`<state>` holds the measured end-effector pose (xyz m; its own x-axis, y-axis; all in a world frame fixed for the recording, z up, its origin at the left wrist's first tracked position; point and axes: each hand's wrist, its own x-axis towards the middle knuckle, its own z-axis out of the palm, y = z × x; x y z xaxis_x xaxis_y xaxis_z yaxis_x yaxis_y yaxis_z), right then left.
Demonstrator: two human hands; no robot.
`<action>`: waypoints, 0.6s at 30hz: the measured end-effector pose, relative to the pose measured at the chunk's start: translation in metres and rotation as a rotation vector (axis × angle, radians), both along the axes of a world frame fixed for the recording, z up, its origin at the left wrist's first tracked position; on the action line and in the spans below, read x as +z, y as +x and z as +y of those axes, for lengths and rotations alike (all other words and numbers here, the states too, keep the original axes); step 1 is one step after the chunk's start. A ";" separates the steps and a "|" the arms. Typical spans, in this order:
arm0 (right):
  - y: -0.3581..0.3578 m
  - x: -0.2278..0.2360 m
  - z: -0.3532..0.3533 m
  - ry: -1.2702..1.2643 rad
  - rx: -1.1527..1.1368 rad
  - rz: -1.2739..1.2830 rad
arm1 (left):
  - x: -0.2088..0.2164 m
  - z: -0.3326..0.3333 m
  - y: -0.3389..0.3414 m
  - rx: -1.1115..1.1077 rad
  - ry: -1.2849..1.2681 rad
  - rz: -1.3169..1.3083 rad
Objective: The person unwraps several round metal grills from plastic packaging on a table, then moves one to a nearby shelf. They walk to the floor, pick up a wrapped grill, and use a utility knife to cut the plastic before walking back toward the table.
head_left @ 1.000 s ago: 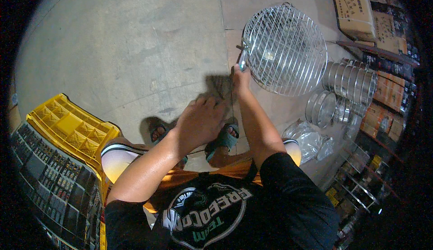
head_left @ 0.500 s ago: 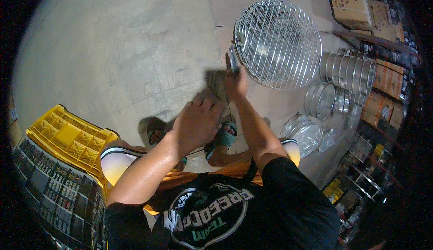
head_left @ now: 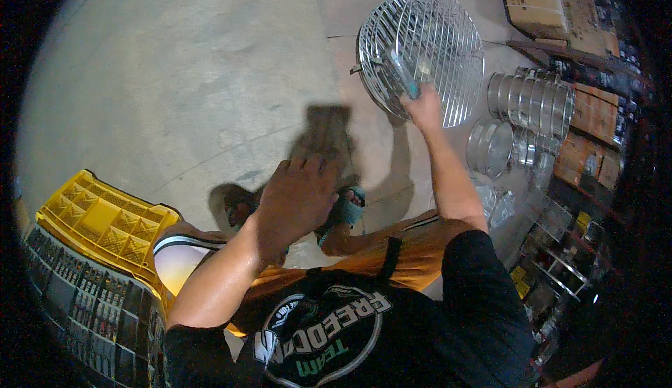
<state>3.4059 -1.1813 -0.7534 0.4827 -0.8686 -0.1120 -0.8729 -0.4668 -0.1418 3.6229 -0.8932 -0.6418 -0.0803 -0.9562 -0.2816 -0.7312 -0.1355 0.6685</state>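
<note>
My right hand (head_left: 425,108) is closed round a slim grey object with a teal end (head_left: 404,74). Its exact kind cannot be made out. It lies across the near left part of a round metal wire grate (head_left: 448,45), which sits tilted and shifted to the right over other round wire grates (head_left: 372,48) on the floor. My left hand (head_left: 297,195) hovers in front of my body above my feet, back side up. Its fingers point forward with small gaps between them, and it appears to hold nothing; the fingertips are partly hidden.
Right of the grates lie round metal rings (head_left: 528,101) and a short hoop (head_left: 490,149). Cardboard boxes (head_left: 532,3) and a loaded shelf line the right side. A yellow plastic crate (head_left: 105,213) stands at my left beside a dark rack (head_left: 91,304). My sandals (head_left: 344,209) are below.
My right hand has moved from the left edge of the grates onto their near side, with the slim object now across them. The top grate has tilted rightward. The left hand barely moved.
</note>
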 end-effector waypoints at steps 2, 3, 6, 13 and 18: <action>-0.005 0.016 -0.009 0.055 -0.018 0.004 | 0.001 -0.002 0.000 -0.017 0.000 -0.012; -0.006 0.020 -0.011 0.062 0.024 0.016 | 0.001 -0.003 -0.001 -0.013 -0.046 -0.008; -0.002 0.018 -0.010 0.043 -0.015 0.116 | -0.002 -0.007 -0.001 -0.032 -0.071 0.004; 0.020 -0.024 -0.005 0.110 -0.198 0.138 | -0.006 0.000 0.002 -0.020 -0.070 -0.065; 0.016 -0.044 -0.005 0.073 -0.187 0.067 | 0.001 0.006 0.002 0.002 0.032 -0.027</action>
